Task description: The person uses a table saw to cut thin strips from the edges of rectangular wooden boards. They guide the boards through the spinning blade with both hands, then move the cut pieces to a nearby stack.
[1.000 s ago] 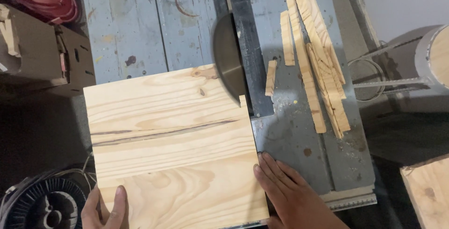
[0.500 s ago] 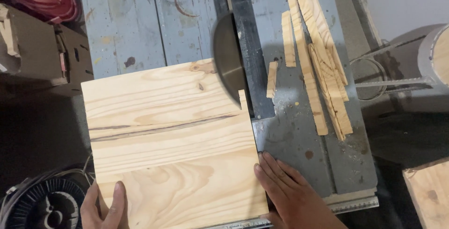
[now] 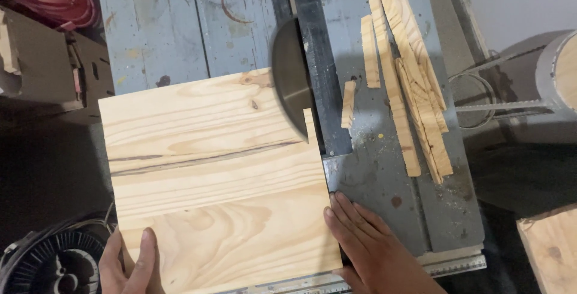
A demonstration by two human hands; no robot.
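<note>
A pale pine board (image 3: 216, 180), broad and nearly square with a dark grain streak across its middle, lies flat on the grey bench (image 3: 174, 30) of a table saw, its left part overhanging the bench's left edge above the dark floor; the circular saw blade (image 3: 290, 81) stands in the board's far right corner, with a short kerf already cut and a thin sliver of wood left between blade and the board's right edge; the left hand (image 3: 129, 264) rests on the near left corner, thumb laid on top of the board and fingers spread flat, gripping nothing; the right hand (image 3: 366, 243) lies open against the near right edge, fingertips touching the side of the board where it meets the bench, palm on the bench surface; the black throat plate (image 3: 318, 60) runs away from the blade toward the far edge, and the bench beyond the board on the left is bare painted metal with scratches and stains, giving open room ahead of the board; to the right of the plate a loose pile of thin offcut strips (image 3: 415, 84) lies lengthwise, well apart from the board, with one short strip (image 3: 348, 105) just beside the plate; a ruler scale (image 3: 457, 265) runs along the bench's near edge; off the bench, a cardboard box (image 3: 42, 60) sits at left, a coil of black wire (image 3: 51, 264) near left, a round stool (image 3: 559, 72) at right, and another wood piece (image 3: 550, 252) at near right
</note>
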